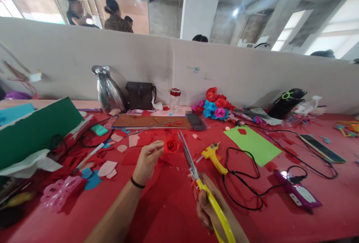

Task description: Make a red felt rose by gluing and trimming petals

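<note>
A red paper rose (171, 145) is pinched between the fingertips of my left hand (148, 160), which wears a black band at the wrist. To its right, my right hand (206, 200) is closed around yellow-handled scissors (217, 207). Their blades point up and away, slightly parted, just right of the rose and not touching it. Red bits cling near the scissors' pivot. A yellow glue gun (214, 157) lies on the red table (168, 217), right of the blades.
Paper scraps (107, 168) and a pink butterfly shape (60, 193) lie left. A green sheet (252, 144), black cable (244, 181) and purple power strip (298, 190) lie right. Behind are a steel jug (109, 91), glass jar (175, 101) and paper flowers (215, 104). People sit beyond the partition (134, 56).
</note>
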Demonstrator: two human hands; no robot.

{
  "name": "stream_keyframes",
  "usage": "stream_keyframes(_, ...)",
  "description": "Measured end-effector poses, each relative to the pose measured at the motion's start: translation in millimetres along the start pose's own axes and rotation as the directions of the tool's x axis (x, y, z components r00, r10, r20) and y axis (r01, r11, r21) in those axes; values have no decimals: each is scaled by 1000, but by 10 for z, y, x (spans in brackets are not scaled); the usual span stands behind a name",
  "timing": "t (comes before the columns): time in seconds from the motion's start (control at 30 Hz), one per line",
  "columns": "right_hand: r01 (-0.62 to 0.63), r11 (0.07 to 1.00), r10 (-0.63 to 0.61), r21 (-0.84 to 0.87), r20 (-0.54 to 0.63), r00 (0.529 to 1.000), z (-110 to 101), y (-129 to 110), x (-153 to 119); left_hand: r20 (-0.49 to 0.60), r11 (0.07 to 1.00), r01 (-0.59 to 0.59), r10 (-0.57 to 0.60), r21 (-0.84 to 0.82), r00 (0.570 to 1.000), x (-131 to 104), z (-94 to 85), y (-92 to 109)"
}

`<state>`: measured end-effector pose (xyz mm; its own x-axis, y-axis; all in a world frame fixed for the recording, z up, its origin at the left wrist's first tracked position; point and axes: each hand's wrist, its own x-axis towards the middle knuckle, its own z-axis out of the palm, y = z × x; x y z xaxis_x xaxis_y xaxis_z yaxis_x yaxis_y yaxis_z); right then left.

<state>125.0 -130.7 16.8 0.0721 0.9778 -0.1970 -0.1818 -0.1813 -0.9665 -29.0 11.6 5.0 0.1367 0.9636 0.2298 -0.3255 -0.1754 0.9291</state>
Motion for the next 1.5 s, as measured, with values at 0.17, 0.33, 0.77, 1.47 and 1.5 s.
stream_keyframes(0.17, 15, 1000, -15, -16, -16, 1000, -40, 25, -10, 6, 1000, 16, -16, -1, 1000, 2, 8, 5)
stream_keyframes(0.33, -19, 1000, 19, -3, 55, 998, -80, 18, 7, -7, 1000, 25, -25, 11, 1000, -2, -10, -20)
stream_keyframes(0.77, -49, 999, 50, -9, 43, 998, -67, -43, -11, -53, 991, 75, -81, -109, 995, 8, 4, -12)
stream_keyframes(1.47, -38, 967, -16, 253, 209, 978, 288, 387, 290, -199, 889, 87, -195, -450, 960, -58, 143, -113)
stream_keyframes(1.5, -24, 965, -30, 260, 200, 979, 313, 379, 288, -184, 879, 102, -209, -467, 960, -64, 150, -123)
